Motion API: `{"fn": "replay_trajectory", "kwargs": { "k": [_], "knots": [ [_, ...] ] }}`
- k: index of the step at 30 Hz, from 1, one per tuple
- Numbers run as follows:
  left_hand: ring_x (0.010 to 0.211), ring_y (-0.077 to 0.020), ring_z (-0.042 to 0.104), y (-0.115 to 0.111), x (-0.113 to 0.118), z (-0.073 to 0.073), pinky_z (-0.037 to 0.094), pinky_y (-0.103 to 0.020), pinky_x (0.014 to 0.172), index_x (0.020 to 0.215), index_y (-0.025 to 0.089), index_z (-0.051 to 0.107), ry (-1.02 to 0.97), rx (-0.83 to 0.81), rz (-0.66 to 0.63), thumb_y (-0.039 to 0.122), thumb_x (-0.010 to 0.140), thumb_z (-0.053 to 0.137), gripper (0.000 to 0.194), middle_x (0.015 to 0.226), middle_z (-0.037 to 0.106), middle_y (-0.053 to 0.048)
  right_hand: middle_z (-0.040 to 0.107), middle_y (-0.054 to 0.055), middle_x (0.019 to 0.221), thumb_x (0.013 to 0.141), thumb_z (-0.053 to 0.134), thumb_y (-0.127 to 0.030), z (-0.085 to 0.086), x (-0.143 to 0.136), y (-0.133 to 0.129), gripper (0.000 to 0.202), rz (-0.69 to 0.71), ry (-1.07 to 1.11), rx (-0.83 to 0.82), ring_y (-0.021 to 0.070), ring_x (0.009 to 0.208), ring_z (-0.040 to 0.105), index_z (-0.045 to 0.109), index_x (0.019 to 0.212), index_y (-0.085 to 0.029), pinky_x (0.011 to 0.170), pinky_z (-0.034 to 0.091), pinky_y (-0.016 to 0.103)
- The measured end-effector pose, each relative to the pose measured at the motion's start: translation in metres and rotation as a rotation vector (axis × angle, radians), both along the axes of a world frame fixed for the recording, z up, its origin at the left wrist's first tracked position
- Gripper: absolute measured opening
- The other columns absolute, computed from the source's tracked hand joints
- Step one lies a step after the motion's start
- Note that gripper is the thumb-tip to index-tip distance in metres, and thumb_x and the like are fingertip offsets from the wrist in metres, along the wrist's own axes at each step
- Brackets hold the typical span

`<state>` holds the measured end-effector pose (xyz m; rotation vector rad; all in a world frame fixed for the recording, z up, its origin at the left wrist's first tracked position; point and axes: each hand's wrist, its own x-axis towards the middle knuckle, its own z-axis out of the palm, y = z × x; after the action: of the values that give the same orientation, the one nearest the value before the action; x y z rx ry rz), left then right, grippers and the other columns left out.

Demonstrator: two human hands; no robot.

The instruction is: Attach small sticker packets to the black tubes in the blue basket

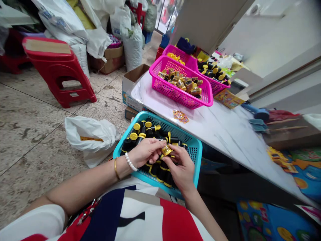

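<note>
Over the turquoise basket [199, 157], both hands come together at a small canister with a gold printed label [166, 150]. My right hand [182, 167] grips the canister between thumb and fingers. At its upper left side, my left hand [147, 152] has thumb and forefinger pinched against the label, its other fingers curled in. Beneath them the basket holds many black canisters [162, 172] with yellow caps, some flipped up. The hands partly hide them. My left wrist wears a pearl bracelet and a gold bangle.
A pink basket [180, 97] of gold-labelled canisters stands on the marble-patterned table [220, 129], beside several loose labels [181, 115]. More pink baskets sit behind it. Left on the floor are an open white sack [100, 147] and a red stool [55, 63]. A cardboard box [131, 83] adjoins the table.
</note>
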<state>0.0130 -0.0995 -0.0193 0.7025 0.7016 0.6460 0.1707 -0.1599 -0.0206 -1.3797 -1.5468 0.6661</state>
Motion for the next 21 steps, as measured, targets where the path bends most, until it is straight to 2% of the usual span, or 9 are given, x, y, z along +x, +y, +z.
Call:
{"fn": "replay_trajectory", "kwargs": {
  "k": [3, 7, 9, 13, 15, 17, 18, 21],
  "knots": [
    [0.030, -0.0032, 0.038, -0.001, 0.003, 0.000, 0.026, -0.013, 0.028, 0.074, 0.016, 0.052, 0.012, 0.022, -0.019, 0.050, 0.077, 0.064, 0.036, 0.047, 0.049, 0.007, 0.067, 0.007, 0.102, 0.077, 0.071, -0.023, -0.002, -0.003, -0.003, 0.033, -0.043, 0.001, -0.014, 0.0204, 0.088, 0.068, 0.065, 0.109, -0.024, 0.077, 0.060, 0.035],
    [0.030, -0.0028, 0.038, 0.000, 0.004, 0.000, 0.024, -0.012, 0.029, 0.083, 0.017, 0.055, 0.068, 0.165, -0.001, 0.050, 0.078, 0.062, 0.034, 0.049, 0.050, 0.008, 0.073, 0.005, 0.086, 0.075, 0.072, -0.027, -0.001, -0.008, -0.005, 0.025, -0.081, 0.195, -0.199, 0.0204, 0.073, 0.071, 0.067, 0.099, -0.020, 0.070, 0.061, 0.034],
    [0.031, -0.0038, 0.040, 0.003, 0.002, 0.002, 0.026, -0.012, 0.030, 0.088, 0.017, 0.056, 0.077, 0.219, -0.021, 0.048, 0.078, 0.063, 0.033, 0.050, 0.052, 0.007, 0.074, 0.006, 0.086, 0.077, 0.071, -0.028, 0.000, -0.009, -0.003, 0.025, -0.073, 0.256, -0.244, 0.0205, 0.072, 0.071, 0.067, 0.100, -0.018, 0.071, 0.061, 0.035],
    [0.033, -0.0061, 0.044, 0.007, -0.001, 0.009, 0.032, -0.014, 0.032, 0.093, 0.018, 0.054, 0.080, 0.271, -0.065, 0.047, 0.078, 0.063, 0.033, 0.052, 0.052, 0.007, 0.068, 0.010, 0.109, 0.081, 0.065, -0.024, 0.005, -0.008, 0.002, 0.037, -0.056, 0.122, -0.077, 0.0218, 0.091, 0.069, 0.061, 0.118, -0.021, 0.079, 0.059, 0.035],
    [0.033, -0.0055, 0.043, 0.006, -0.003, 0.010, 0.034, -0.015, 0.032, 0.091, 0.018, 0.054, 0.099, 0.285, -0.040, 0.050, 0.080, 0.060, 0.035, 0.053, 0.050, 0.007, 0.066, 0.010, 0.108, 0.080, 0.065, -0.023, 0.008, -0.009, 0.003, 0.034, -0.050, 0.004, 0.045, 0.0228, 0.096, 0.066, 0.063, 0.114, -0.022, 0.080, 0.058, 0.035],
    [0.034, -0.0049, 0.042, 0.004, -0.005, 0.008, 0.033, -0.015, 0.032, 0.087, 0.017, 0.055, 0.131, 0.308, -0.018, 0.054, 0.079, 0.059, 0.038, 0.053, 0.048, 0.007, 0.067, 0.009, 0.097, 0.080, 0.065, -0.025, 0.010, -0.010, 0.003, 0.023, -0.020, -0.032, 0.071, 0.0218, 0.088, 0.066, 0.066, 0.102, -0.021, 0.073, 0.058, 0.031],
    [0.033, -0.0049, 0.041, 0.003, -0.006, 0.006, 0.032, -0.015, 0.032, 0.087, 0.017, 0.056, 0.153, 0.317, -0.019, 0.054, 0.079, 0.060, 0.039, 0.052, 0.048, 0.007, 0.067, 0.008, 0.089, 0.080, 0.065, -0.028, 0.009, -0.011, 0.003, 0.018, 0.005, -0.003, 0.030, 0.0202, 0.080, 0.066, 0.066, 0.097, -0.021, 0.066, 0.058, 0.029],
    [0.031, -0.0061, 0.040, -0.002, -0.013, 0.000, 0.029, -0.016, 0.030, 0.104, 0.017, 0.056, 0.233, 0.336, -0.009, 0.058, 0.077, 0.059, 0.050, 0.051, 0.050, 0.007, 0.063, 0.002, 0.067, 0.083, 0.061, -0.040, 0.006, -0.007, 0.010, 0.023, 0.100, 0.140, -0.205, 0.0148, 0.056, 0.061, 0.061, 0.086, -0.018, 0.049, 0.050, 0.023]
  ]
}}
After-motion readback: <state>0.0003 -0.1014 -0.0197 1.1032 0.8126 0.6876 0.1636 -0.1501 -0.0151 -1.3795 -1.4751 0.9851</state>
